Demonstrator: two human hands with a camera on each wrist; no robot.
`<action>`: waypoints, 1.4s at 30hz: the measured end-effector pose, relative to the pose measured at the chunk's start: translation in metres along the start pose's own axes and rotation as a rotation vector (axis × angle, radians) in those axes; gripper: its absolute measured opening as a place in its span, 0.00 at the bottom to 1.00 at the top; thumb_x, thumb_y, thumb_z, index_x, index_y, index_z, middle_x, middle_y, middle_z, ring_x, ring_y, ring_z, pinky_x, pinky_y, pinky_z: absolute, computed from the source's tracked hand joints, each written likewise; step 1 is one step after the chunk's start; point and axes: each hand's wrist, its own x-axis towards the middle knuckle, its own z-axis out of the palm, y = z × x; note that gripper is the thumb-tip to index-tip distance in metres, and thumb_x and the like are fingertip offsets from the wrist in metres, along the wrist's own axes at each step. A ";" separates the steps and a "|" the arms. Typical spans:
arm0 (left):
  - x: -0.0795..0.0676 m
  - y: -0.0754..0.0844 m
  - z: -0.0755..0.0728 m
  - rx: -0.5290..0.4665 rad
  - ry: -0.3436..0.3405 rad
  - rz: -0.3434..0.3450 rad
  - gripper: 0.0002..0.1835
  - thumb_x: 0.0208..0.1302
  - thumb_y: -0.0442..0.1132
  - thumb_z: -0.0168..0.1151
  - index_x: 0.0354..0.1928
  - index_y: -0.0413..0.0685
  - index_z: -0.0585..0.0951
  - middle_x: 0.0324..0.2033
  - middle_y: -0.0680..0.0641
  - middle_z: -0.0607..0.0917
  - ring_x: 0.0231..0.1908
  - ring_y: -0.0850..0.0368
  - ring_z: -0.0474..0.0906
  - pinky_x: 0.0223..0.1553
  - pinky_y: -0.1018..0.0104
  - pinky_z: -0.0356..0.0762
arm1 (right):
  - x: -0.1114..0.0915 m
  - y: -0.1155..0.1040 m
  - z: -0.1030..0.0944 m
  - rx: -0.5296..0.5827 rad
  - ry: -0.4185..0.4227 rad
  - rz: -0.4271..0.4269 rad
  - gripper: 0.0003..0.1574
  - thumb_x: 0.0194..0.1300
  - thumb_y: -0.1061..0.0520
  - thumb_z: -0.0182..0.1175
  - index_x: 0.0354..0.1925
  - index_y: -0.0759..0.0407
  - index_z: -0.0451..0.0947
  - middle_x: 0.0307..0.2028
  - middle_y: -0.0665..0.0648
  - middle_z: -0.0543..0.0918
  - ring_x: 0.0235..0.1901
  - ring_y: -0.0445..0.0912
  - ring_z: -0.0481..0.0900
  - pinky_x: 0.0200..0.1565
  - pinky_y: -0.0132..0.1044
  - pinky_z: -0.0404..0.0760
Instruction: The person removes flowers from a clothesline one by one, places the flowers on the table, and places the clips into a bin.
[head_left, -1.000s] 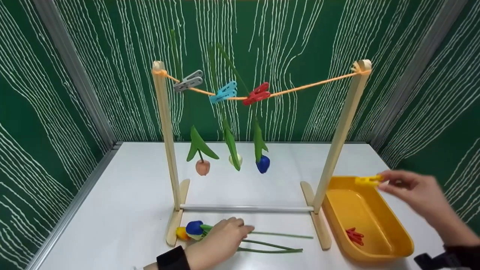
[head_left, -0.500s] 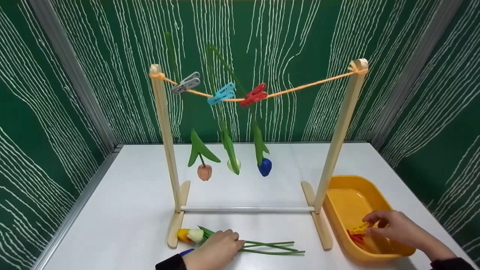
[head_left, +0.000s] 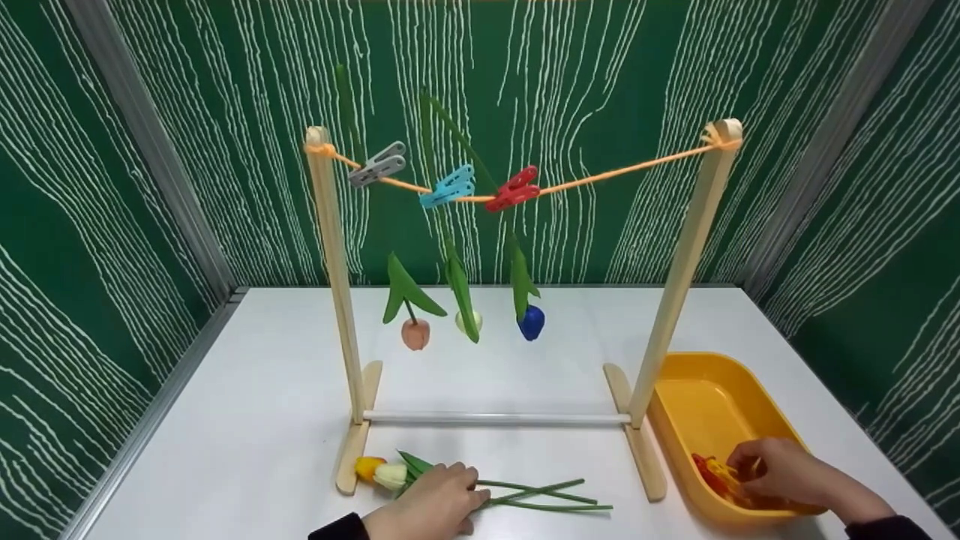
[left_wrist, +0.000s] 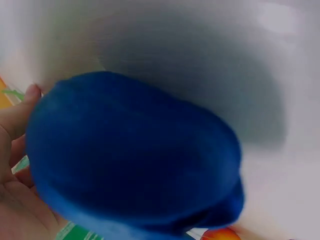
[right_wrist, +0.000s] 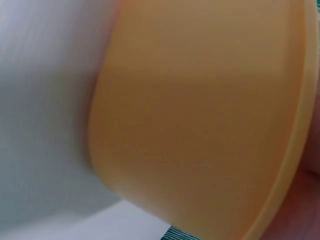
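Note:
At the front of the table my left hand (head_left: 439, 499) grips the green stems (head_left: 547, 491) of several artificial tulips. A yellow tulip (head_left: 368, 469) and a white tulip (head_left: 391, 475) stick out to its left. A blue tulip (left_wrist: 135, 155) fills much of the left wrist view, close to the camera. My right hand (head_left: 784, 472) reaches into the orange tub (head_left: 697, 397), fingers bent at yellow clothespins (head_left: 721, 477) and red clothespins (head_left: 703, 466); I cannot tell whether it pinches one. In the right wrist view, the tub's outer wall (right_wrist: 200, 120) hides most of that hand.
A wooden frame (head_left: 679, 277) carries an orange cord (head_left: 630, 166). On it, grey (head_left: 377, 165), light blue (head_left: 448, 187) and red (head_left: 514, 189) clothespins hold three upside-down tulips: peach (head_left: 415, 334), white (head_left: 469, 323) and blue (head_left: 532, 323). A white crossbar (head_left: 495, 417) joins the feet.
My right hand has carried a yellow clothespin down into the tub's near end, over the red ones. The left hand has stayed on the stems; the blue tulip has slipped out of the head view.

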 end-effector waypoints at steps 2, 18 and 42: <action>0.000 -0.001 -0.001 0.004 0.011 0.017 0.18 0.56 0.50 0.68 0.49 0.56 0.82 0.33 0.56 0.76 0.32 0.64 0.70 0.28 0.73 0.66 | 0.000 -0.003 0.000 -0.008 0.002 0.031 0.23 0.51 0.54 0.70 0.44 0.63 0.78 0.33 0.54 0.79 0.32 0.48 0.73 0.35 0.29 0.76; 0.039 0.007 -0.096 -0.110 0.687 0.014 0.21 0.63 0.38 0.62 0.58 0.44 0.74 0.49 0.46 0.77 0.49 0.56 0.74 0.49 0.68 0.75 | -0.037 -0.195 -0.081 -0.406 0.425 -0.575 0.17 0.55 0.57 0.69 0.45 0.53 0.80 0.34 0.44 0.82 0.29 0.32 0.73 0.28 0.26 0.77; 0.124 -0.025 -0.188 -0.971 1.179 -0.283 0.18 0.73 0.40 0.47 0.61 0.43 0.66 0.48 0.46 0.78 0.50 0.59 0.76 0.53 0.69 0.73 | -0.001 -0.412 -0.135 -0.443 0.583 -0.666 0.24 0.61 0.50 0.64 0.52 0.61 0.78 0.40 0.57 0.84 0.41 0.48 0.80 0.45 0.41 0.80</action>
